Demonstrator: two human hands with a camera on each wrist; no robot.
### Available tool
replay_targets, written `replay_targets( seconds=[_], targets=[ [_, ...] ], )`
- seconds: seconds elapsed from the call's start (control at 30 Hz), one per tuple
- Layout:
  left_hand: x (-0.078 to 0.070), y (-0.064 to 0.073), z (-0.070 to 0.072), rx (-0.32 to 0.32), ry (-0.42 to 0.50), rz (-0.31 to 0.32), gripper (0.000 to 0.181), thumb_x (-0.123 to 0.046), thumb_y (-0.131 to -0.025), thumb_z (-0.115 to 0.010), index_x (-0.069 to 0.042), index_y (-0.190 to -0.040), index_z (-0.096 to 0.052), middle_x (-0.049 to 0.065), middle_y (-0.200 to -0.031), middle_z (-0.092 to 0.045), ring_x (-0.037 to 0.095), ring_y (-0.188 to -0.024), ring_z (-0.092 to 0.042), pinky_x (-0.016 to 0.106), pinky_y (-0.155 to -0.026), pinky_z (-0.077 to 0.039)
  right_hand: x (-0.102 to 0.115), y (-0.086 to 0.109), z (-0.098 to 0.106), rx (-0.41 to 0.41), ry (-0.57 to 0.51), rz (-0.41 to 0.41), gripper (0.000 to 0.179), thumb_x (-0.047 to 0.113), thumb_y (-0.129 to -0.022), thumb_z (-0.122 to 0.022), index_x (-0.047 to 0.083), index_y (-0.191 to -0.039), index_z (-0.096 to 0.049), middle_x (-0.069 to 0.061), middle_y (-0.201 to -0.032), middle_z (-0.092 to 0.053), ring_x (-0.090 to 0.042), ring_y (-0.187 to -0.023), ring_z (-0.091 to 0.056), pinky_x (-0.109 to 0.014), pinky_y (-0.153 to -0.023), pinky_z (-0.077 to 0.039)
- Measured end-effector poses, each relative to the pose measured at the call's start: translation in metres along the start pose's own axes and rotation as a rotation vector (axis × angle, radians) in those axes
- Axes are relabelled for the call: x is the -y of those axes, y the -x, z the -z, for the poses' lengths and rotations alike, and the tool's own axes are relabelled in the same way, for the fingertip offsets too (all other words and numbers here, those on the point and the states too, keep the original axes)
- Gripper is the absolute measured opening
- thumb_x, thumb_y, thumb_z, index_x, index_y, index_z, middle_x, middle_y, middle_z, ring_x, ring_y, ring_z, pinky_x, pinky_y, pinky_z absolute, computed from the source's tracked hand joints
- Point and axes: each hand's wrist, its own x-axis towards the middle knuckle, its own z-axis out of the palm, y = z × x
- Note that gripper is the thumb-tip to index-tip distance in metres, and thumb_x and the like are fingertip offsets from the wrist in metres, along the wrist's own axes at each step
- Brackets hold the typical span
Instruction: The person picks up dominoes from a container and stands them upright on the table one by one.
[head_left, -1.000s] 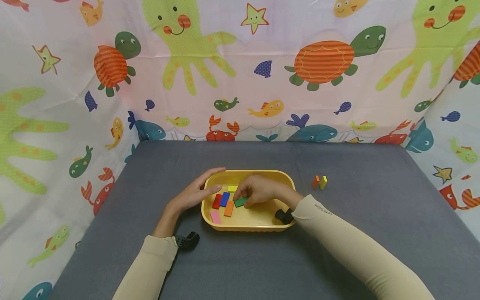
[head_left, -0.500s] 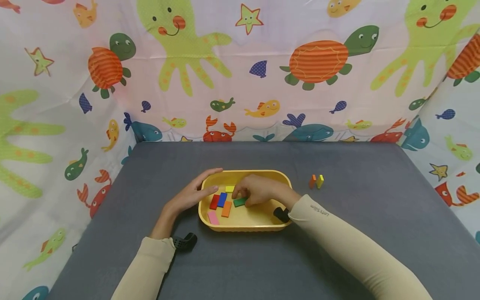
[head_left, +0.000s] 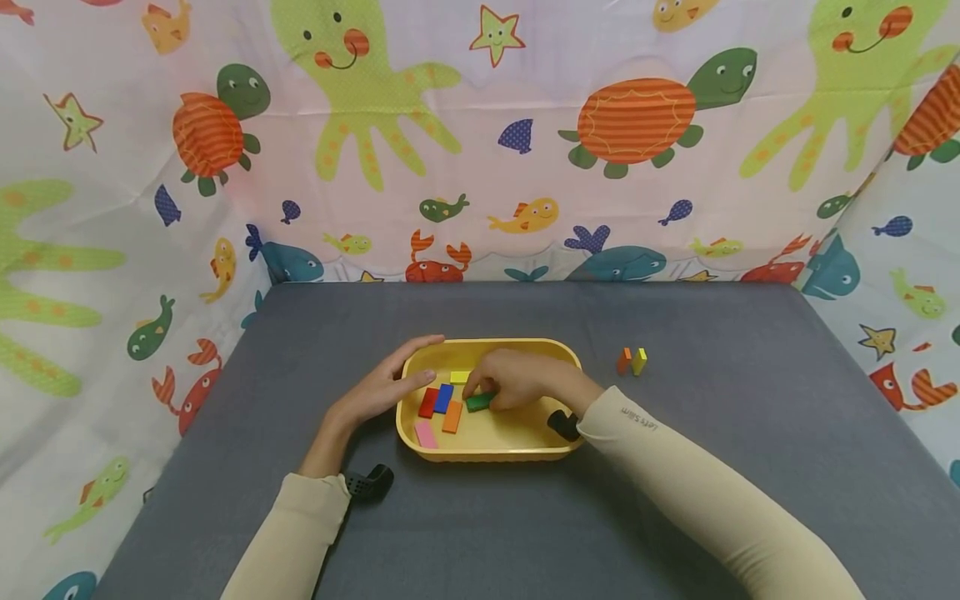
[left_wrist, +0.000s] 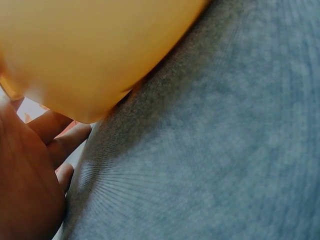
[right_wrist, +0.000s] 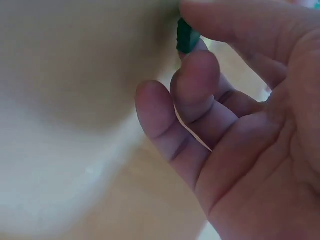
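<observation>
My right hand (head_left: 517, 377) reaches into a yellow plastic tub (head_left: 491, 454) and pinches a small green domino (head_left: 478, 402) between thumb and fingertips. In the right wrist view the green domino (right_wrist: 185, 36) shows edge-on at the thumb tip, the other fingers curled below it. On the tub's left end, my left hand (head_left: 390, 379) grips the wall, thumb over the rim and fingers along the outside. Beside the green domino lie a yellow domino (head_left: 459, 377), a blue domino (head_left: 443, 397), a red domino (head_left: 428, 402), an orange domino (head_left: 452, 417) and a pink domino (head_left: 425, 433).
Right of the tub, an orange domino (head_left: 624, 361) and a yellow domino (head_left: 639, 362) stand upright side by side on the dark grey table (head_left: 735, 375). A curtain with sea animals (head_left: 487, 150) hangs round the back and sides.
The green domino has tipped slightly in my right fingers, showing more of its darker side. My left hand keeps its place on the tub. The head view has shifted a little.
</observation>
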Motion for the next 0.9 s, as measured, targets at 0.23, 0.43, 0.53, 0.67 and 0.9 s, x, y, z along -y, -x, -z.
replay_targets(
  seconds=[0.23,0.43,0.53,0.67,0.9],
  targets=[
    [0.0,-0.002,-0.001,-0.008,-0.015,0.005,0.056,-0.034,-0.1,-0.061,-0.04,-0.152,-0.04,-0.005,-0.16,-0.038,0.029,-0.149,-0.035,0.065,-0.119,-0.031,-0.001,0.02,0.022,-0.032,-0.088,-0.046,0.038,0.006,-0.088,-0.07,0.017,-0.125,-0.072,0.004,-0.104,-0.069,-0.017,-0.092,-0.058,-0.03,-0.081,-0.051],
    [-0.001,-0.001,-0.002,-0.012,-0.031,0.016,0.057,-0.035,-0.1,-0.061,-0.042,-0.152,-0.039,-0.004,-0.162,-0.036,0.03,-0.151,-0.031,0.067,-0.119,-0.029,-0.005,0.052,0.047,-0.113,-0.242,-0.039,0.04,0.008,-0.091,-0.071,0.017,-0.129,-0.07,-0.002,-0.106,-0.067,-0.021,-0.075,-0.055,-0.028,-0.066,-0.049],
    [-0.002,0.0,-0.001,-0.013,-0.036,0.019,0.057,-0.034,-0.1,-0.06,-0.043,-0.152,-0.039,-0.004,-0.163,-0.034,0.03,-0.152,-0.03,0.067,-0.119,-0.029,-0.012,0.071,0.055,-0.168,-0.324,-0.042,0.039,0.009,-0.092,-0.071,0.019,-0.129,-0.069,-0.002,-0.111,-0.068,-0.02,-0.082,-0.059,-0.029,-0.073,-0.052],
    [-0.003,0.001,0.0,-0.009,-0.035,0.009,0.057,-0.033,-0.101,-0.06,-0.042,-0.153,-0.039,-0.003,-0.164,-0.034,0.031,-0.153,-0.029,0.068,-0.119,-0.028,-0.025,0.099,0.06,-0.249,-0.419,-0.046,0.038,0.01,-0.093,-0.069,0.02,-0.13,-0.068,-0.003,-0.128,-0.069,-0.022,-0.111,-0.065,-0.037,-0.094,-0.057],
    [-0.001,0.0,-0.002,-0.005,-0.049,0.006,0.058,-0.034,-0.1,-0.06,-0.039,-0.154,-0.039,0.0,-0.165,-0.033,0.033,-0.153,-0.029,0.068,-0.118,-0.03,-0.055,0.147,0.052,-0.438,-0.603,-0.085,0.037,0.011,-0.096,-0.067,0.015,-0.133,-0.064,-0.005,-0.124,-0.067,-0.019,-0.111,-0.065,-0.032,-0.083,-0.06]
  ],
)
